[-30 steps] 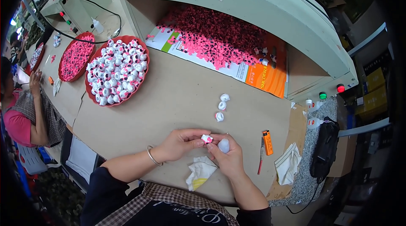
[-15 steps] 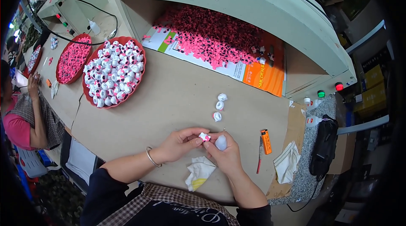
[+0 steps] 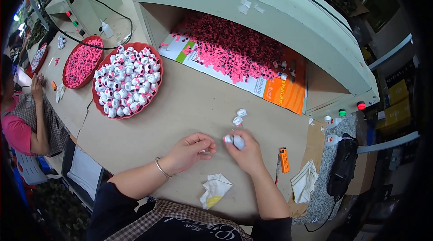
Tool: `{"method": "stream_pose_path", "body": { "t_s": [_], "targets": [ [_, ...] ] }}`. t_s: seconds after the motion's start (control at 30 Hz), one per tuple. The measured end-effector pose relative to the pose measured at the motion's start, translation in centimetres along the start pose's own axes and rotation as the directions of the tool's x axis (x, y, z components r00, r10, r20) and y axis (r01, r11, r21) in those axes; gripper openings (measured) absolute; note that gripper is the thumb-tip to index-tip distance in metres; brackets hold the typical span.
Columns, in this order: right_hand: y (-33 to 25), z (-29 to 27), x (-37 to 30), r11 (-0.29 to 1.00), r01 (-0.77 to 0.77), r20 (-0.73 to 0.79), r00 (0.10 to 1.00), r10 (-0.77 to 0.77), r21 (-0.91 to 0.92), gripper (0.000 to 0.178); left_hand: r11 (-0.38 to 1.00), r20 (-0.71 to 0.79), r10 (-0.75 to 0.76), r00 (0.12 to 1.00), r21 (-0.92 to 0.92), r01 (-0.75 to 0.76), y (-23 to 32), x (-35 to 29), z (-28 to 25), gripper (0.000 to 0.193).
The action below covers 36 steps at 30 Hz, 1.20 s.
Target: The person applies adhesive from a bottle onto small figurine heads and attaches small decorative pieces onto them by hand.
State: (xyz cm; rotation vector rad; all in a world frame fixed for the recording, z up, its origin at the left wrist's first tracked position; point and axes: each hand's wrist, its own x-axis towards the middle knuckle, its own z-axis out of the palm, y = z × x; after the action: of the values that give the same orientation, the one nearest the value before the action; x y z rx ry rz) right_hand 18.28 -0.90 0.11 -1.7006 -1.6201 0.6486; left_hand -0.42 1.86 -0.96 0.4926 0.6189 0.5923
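Note:
My right hand [image 3: 249, 154] is closed round a small pale squeeze bottle [image 3: 239, 142]. Its thumb and fingertips also pinch a small white rounded piece [image 3: 228, 139] with a touch of pink. To its left, apart from it, my left hand [image 3: 187, 153] is curled, thumb against forefinger. A bit of something small and white [image 3: 202, 151] shows under those fingers; the rest is hidden. Just beyond my right hand, two white pieces [image 3: 242, 112] lie on the tan tabletop [image 3: 189, 101]. A crumpled white cloth [image 3: 215, 190] with a yellow patch lies between my forearms.
Left stands a red scalloped bowl [image 3: 158, 85] of white-and-pink pieces, beside a bowl of pink parts [image 3: 83, 62]. Pink parts [image 3: 225, 56] heap under a pale green housing [image 3: 252, 11]. An orange lighter [image 3: 283, 159] and folded cloth [image 3: 304, 181] lie right. A person [image 3: 36, 119] sits far left.
My hands have moved apart. The nearest of three white pieces has left the table and is in my right hand's fingertips. The view has shifted slightly.

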Motion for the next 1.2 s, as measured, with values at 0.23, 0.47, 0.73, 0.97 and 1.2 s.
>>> {"method": "stream_pose_path", "body": {
  "t_s": [0.23,0.47,0.73,0.97,1.2],
  "targets": [
    [-2.6,-2.8,-1.3,0.93,-0.039,0.431,0.892,-0.132,0.365,0.024,0.85,0.184,-0.38,0.906,0.457,0.263,0.7,-0.3,0.7,0.026],
    [-3.1,-3.2,-2.3,0.866,-0.308,0.478,0.873,0.093,0.394,0.029,0.951,0.23,-0.277,0.933,0.204,0.232,-0.8,-0.5,0.6,0.025],
    [-3.8,-4.1,-3.5,0.799,-0.308,0.328,0.933,0.148,0.516,0.031,0.927,0.264,-0.249,0.932,0.345,0.15,-0.7,-0.7,0.8,0.037],
    [-3.0,-4.4,-5.9,0.722,-0.223,0.141,0.975,0.173,0.655,0.036,0.916,0.255,-0.174,0.951,0.397,0.061,-0.5,-0.8,1.0,0.037],
    [-2.3,-0.2,-6.5,0.623,-0.063,-0.056,0.984,0.169,0.779,0.038,0.912,0.194,-0.054,0.979,0.409,-0.03,-1.4,-0.4,1.3,0.037]
  ]
}}
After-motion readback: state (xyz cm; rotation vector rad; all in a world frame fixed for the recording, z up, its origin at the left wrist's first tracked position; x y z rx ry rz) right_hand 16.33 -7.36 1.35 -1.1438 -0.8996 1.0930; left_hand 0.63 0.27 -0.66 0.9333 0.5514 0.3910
